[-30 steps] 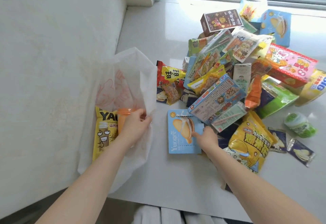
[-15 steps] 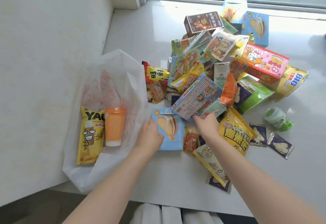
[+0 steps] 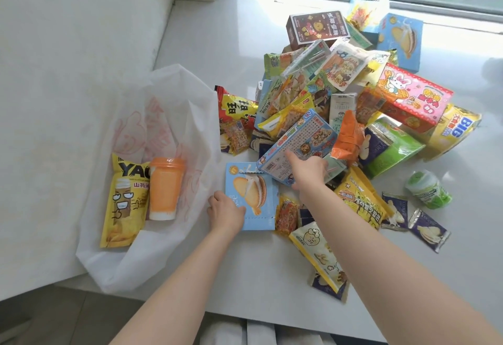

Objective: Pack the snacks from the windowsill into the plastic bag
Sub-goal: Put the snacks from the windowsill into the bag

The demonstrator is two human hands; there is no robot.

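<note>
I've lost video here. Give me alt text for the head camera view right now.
The left hand rests on a flat light-blue biscuit box on the white windowsill, while the right hand grips a blue cartoon box at the edge of a big snack pile. To the left, an open white plastic bag already holds a yellow pouch and an orange cup.

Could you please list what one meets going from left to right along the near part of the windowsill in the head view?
Yellow YAO snack pouch → orange cup with white base → left hand → light blue sandwich-biscuit box → small red-orange snack packet → yellow Korean-lettered bag → green-and-white round tub.
</note>
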